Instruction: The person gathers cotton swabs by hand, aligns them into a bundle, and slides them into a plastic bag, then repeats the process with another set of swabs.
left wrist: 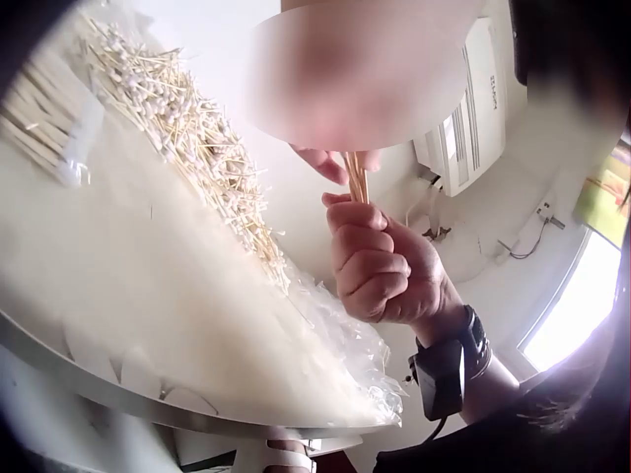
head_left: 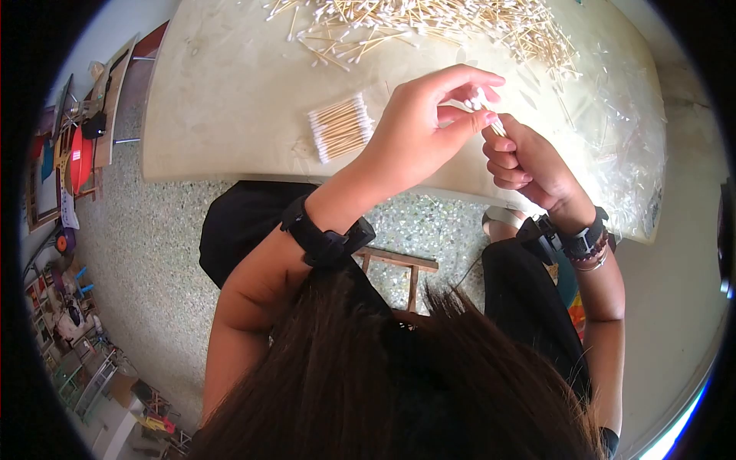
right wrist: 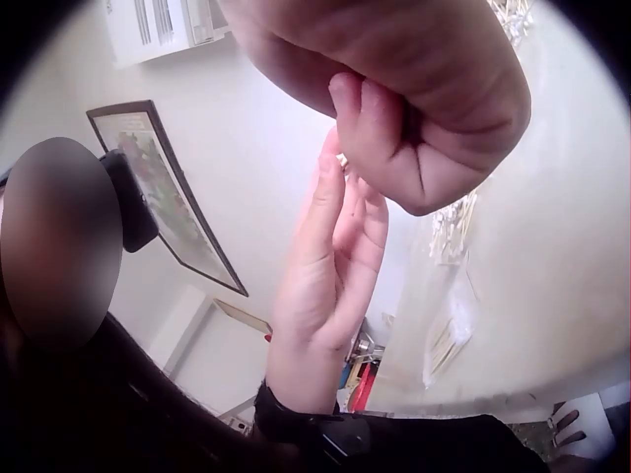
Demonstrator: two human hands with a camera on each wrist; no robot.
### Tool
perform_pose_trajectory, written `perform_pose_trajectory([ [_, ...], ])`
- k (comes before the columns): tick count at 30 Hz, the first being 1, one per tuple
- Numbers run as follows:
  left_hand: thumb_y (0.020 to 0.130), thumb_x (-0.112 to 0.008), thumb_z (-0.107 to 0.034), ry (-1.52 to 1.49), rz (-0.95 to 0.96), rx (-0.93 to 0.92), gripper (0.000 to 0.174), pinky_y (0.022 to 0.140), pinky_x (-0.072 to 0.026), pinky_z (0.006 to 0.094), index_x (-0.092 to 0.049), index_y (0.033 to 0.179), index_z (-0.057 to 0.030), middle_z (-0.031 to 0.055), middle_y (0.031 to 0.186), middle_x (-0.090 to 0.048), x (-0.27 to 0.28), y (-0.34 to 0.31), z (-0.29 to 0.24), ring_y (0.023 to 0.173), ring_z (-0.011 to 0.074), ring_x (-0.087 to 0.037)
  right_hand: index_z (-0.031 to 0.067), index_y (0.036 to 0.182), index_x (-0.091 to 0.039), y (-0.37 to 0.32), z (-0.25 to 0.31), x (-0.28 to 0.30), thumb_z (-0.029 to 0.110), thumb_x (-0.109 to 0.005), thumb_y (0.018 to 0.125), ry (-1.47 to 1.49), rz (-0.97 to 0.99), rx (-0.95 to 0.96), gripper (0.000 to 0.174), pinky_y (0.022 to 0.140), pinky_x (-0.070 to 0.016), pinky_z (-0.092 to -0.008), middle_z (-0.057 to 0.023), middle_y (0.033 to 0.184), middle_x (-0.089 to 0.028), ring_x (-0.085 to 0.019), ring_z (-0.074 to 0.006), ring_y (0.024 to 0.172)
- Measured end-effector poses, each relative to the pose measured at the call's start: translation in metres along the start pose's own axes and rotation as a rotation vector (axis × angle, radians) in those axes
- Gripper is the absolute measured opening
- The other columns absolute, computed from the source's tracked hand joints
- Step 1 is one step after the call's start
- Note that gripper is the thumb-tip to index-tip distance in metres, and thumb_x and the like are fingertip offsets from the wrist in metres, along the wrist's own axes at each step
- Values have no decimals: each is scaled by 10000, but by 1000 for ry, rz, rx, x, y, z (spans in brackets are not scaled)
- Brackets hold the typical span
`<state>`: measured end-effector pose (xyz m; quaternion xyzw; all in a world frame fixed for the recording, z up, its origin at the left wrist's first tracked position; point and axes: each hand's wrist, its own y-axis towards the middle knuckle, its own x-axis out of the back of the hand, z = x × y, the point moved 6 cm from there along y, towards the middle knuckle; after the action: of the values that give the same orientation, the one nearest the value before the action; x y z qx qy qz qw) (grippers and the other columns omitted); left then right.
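A small bundle of cotton swabs (head_left: 499, 127) is held between the two hands over the table's front edge. My right hand (head_left: 530, 159) grips its lower part with curled fingers; in the left wrist view wooden sticks (left wrist: 357, 179) rise out of that fist. From the other side, my left hand (head_left: 425, 115) pinches the upper part near the white cotton tips (head_left: 477, 100), thumb against the swabs, forefinger stretched out beyond. In the right wrist view the left hand (right wrist: 330, 256) meets the tips, while the right hand (right wrist: 404, 108) hides most of the bundle.
A flat pack of swabs (head_left: 340, 128) lies on the pale table (head_left: 230, 92), left of the hands. A large heap of loose swabs (head_left: 445, 23) spreads along the far side. Crumpled clear plastic (head_left: 625, 153) covers the right end. A wooden stool (head_left: 395, 259) stands below.
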<state>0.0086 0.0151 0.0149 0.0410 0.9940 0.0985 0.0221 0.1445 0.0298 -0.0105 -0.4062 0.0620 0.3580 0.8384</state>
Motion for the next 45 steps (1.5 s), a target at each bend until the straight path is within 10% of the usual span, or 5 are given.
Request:
perform_pose_trajectory([
  [21, 853, -592, 58, -64, 137, 26, 272, 881, -506, 272, -588, 1124, 28, 119, 1086, -637, 2, -1, -2, 1014, 162, -621, 171, 674, -343, 2, -15, 0, 369, -306, 1009, 96, 143, -102, 391, 385, -175, -190, 95, 549, -261, -191, -31, 432],
  [29, 853, -634, -165, 767, 190, -658, 165, 486, -440, 303, -587, 779, -25, 75, 747, -594, -5, -10, -36, 572, 223, -573, 188, 617, -326, -4, -27, -15, 409, -332, 1004, 67, 341, -261, 446, 362, -168, -171, 109, 520, -246, -199, -11, 407],
  [45, 952, -471, -124, 401, -240, -187, 373, 427, -287, 333, -486, 607, 18, 106, 490, -417, -5, -12, -16, 409, 192, -360, 29, 581, -502, -4, 11, -7, 332, -432, 991, -626, -482, 526, 514, 469, -291, -263, 18, 522, -406, -323, -70, 504],
])
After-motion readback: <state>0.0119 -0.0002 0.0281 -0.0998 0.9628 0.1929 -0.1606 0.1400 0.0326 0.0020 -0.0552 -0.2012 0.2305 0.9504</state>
